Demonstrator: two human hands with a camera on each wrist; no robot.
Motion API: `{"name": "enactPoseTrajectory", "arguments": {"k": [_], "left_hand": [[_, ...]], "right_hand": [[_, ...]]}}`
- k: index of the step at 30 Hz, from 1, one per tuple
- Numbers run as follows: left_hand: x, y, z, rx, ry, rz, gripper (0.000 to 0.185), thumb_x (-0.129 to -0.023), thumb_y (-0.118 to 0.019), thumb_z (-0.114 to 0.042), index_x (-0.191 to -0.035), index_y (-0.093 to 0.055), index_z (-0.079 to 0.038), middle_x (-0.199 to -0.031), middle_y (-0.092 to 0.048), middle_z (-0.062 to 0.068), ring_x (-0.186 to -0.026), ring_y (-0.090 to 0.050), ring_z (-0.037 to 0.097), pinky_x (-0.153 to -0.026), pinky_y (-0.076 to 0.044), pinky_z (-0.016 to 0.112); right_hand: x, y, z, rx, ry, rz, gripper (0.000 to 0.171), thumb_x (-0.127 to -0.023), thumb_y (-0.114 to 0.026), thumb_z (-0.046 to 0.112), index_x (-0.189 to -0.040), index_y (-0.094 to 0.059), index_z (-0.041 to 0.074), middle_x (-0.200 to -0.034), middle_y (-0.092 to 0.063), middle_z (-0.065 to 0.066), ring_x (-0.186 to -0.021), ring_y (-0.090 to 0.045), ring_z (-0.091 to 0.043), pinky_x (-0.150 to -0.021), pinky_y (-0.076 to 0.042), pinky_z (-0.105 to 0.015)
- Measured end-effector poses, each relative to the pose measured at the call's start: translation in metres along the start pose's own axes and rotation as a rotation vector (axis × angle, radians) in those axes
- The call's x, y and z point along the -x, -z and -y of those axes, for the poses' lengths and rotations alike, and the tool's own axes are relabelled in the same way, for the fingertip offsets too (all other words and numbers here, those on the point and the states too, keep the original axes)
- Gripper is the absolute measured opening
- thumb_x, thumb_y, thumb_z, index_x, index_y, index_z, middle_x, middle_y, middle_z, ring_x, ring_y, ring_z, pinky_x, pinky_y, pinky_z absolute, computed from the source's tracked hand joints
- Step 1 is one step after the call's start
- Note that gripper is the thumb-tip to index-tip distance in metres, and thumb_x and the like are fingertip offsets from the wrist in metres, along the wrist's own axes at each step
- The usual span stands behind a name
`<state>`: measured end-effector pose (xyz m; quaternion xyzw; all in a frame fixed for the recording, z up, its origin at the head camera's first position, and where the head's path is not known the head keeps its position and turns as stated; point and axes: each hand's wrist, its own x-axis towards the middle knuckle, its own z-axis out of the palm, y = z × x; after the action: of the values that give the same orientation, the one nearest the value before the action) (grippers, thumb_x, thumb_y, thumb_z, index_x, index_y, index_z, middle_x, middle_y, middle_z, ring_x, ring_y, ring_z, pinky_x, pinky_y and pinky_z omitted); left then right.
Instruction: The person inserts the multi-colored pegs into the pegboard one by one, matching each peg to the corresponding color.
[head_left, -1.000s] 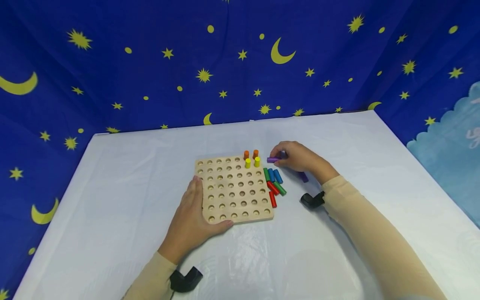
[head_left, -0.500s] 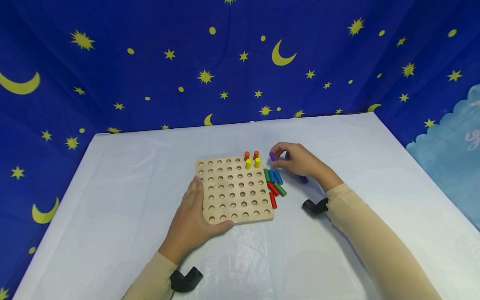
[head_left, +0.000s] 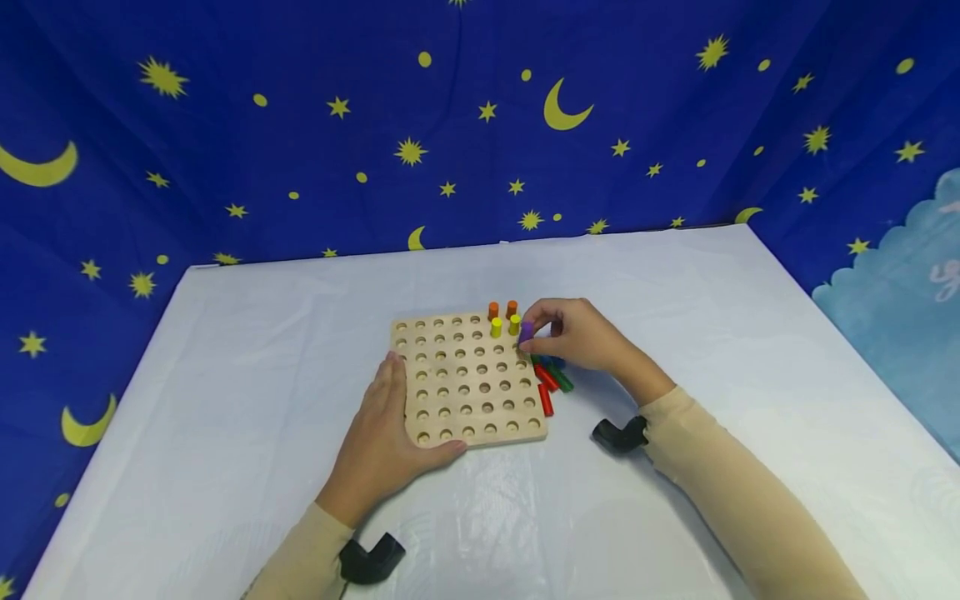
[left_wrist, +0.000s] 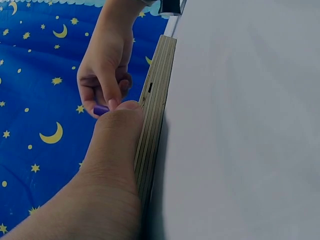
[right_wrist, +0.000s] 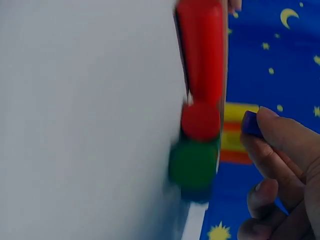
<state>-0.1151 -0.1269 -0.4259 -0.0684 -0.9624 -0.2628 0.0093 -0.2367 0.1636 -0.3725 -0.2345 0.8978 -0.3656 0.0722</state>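
A square wooden pegboard (head_left: 489,420) with rows of round holes lies on the table. My left hand (head_left: 378,437) rests against its near left corner, fingers straight along the left side and thumb along the front edge. Between thumb and fingertips, my right hand (head_left: 585,335) pinches a purple peg (head_left: 527,332), held upright over the board's right edge, near the third row. Whether the peg's lower end is in a hole cannot be told. Two yellow pegs (head_left: 497,327) stand just beyond it, with two orange pegs (head_left: 492,311) in the farthest row.
Loose pegs lie along the board's right side: red pegs (head_left: 545,400), a green peg (head_left: 561,380) and partly covered blue ones (head_left: 554,362). My right hand hides part of this pile. A blue curtain (head_left: 300,133) with moons and stars hangs behind the white table (head_left: 247,375).
My right hand has turned the purple peg from lying flat to upright and carried it left and nearer, to the board's right edge. My left hand stays put.
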Motion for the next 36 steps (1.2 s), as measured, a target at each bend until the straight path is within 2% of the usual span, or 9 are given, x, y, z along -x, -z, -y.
{"name": "enactPoseTrajectory", "arguments": {"k": [3,9,17,22,29,33,35,36], "left_hand": [[0.000,0.000,0.000,0.001,0.003,0.005,0.144,-0.061,-0.062,-0.091,-0.160,0.001,-0.007,-0.168,0.000,0.012,-0.155,-0.008,0.033,-0.123,-0.022,0.054],[0.000,-0.002,0.000,0.003,0.006,0.009,0.144,-0.061,-0.063,-0.090,-0.159,0.001,-0.006,-0.168,0.000,0.012,-0.155,-0.007,0.033,-0.123,-0.021,0.054],[-0.001,-0.002,0.001,0.000,-0.005,0.003,0.144,-0.061,-0.062,-0.091,-0.159,0.001,-0.006,-0.168,0.000,0.012,-0.155,-0.008,0.033,-0.123,-0.022,0.054],[-0.001,-0.001,0.000,0.000,-0.001,0.007,0.144,-0.061,-0.062,-0.091,-0.159,0.001,-0.007,-0.168,-0.001,0.012,-0.155,-0.009,0.033,-0.122,-0.023,0.054],[-0.002,0.001,-0.002,0.005,0.008,0.018,0.144,-0.061,-0.064,-0.090,-0.159,0.001,-0.006,-0.168,0.000,0.012,-0.155,-0.009,0.034,-0.122,-0.023,0.054],[-0.002,0.001,-0.002,0.004,0.013,0.018,0.144,-0.062,-0.064,-0.089,-0.160,0.001,-0.007,-0.168,0.000,0.012,-0.155,-0.009,0.034,-0.122,-0.023,0.055],[-0.002,0.001,-0.002,0.004,0.019,0.019,0.144,-0.061,-0.064,-0.090,-0.160,0.002,-0.008,-0.168,0.000,0.012,-0.155,-0.008,0.034,-0.122,-0.023,0.055],[-0.002,0.001,-0.002,0.005,0.023,0.020,0.144,-0.061,-0.064,-0.090,-0.160,0.002,-0.008,-0.168,0.000,0.012,-0.155,-0.008,0.034,-0.122,-0.023,0.056]], "right_hand": [[0.000,-0.007,0.006,0.010,0.014,0.022,0.020,-0.082,-0.082,0.028,-0.098,-0.070,0.022,-0.094,-0.074,0.009,-0.068,-0.054,-0.016,-0.061,-0.044,-0.028],[-0.005,-0.016,0.014,0.041,0.031,0.052,0.019,-0.084,-0.081,0.026,-0.099,-0.069,0.022,-0.096,-0.075,0.009,-0.067,-0.057,-0.014,-0.062,-0.047,-0.030],[-0.009,-0.022,0.018,0.084,0.020,0.046,0.017,-0.085,-0.080,0.028,-0.097,-0.068,0.025,-0.094,-0.074,0.010,-0.066,-0.057,-0.013,-0.064,-0.047,-0.030],[-0.010,-0.024,0.020,0.114,0.036,0.025,0.014,-0.085,-0.079,0.026,-0.095,-0.069,0.025,-0.091,-0.073,0.011,-0.072,-0.062,-0.011,-0.069,-0.049,-0.030],[-0.010,-0.024,0.022,0.170,0.029,0.017,0.018,-0.085,-0.080,0.027,-0.100,-0.072,0.023,-0.095,-0.075,0.008,-0.088,-0.067,-0.012,-0.081,-0.052,-0.034],[-0.009,-0.023,0.023,0.168,0.013,0.017,0.020,-0.084,-0.081,0.029,-0.101,-0.072,0.024,-0.097,-0.075,0.008,-0.091,-0.067,-0.011,-0.083,-0.053,-0.035],[-0.007,-0.020,0.023,0.163,0.006,0.011,0.021,-0.084,-0.081,0.031,-0.102,-0.072,0.025,-0.099,-0.075,0.009,-0.087,-0.066,-0.011,-0.080,-0.054,-0.036],[-0.005,-0.019,0.022,0.162,0.005,0.004,0.021,-0.084,-0.080,0.031,-0.103,-0.072,0.025,-0.099,-0.075,0.008,-0.085,-0.066,-0.011,-0.085,-0.053,-0.039]]}}
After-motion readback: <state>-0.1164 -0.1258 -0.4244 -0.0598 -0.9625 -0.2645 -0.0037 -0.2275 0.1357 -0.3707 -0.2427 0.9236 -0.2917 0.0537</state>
